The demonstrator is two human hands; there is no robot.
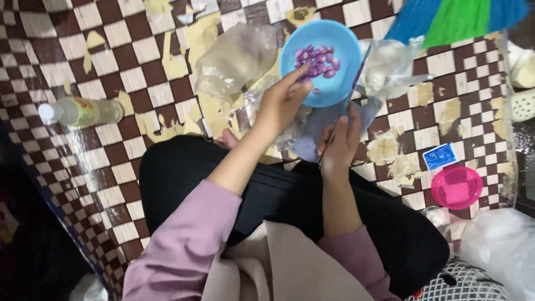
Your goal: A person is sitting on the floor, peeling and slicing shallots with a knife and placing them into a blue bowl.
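Note:
A blue bowl (326, 83) holding several small purple peeled pieces (317, 60) rests on the checkered floor ahead of my knees. My left hand (281, 103) reaches to the bowl's near rim, fingertips touching the edge beside the purple pieces; whether it holds one I cannot tell. My right hand (341, 142) is closed around a thin knife (348, 89) whose blade slants up past the bowl's right rim. Clear plastic wrapping (312, 131) lies under both hands.
A clear plastic jar (234, 58) lies on its side left of the bowl. A small bottle (81, 111) lies far left. A pink lid (457, 187) and blue card (440, 156) sit right. Plastic bags (390, 67) and a white basket (462, 284) crowd the right side.

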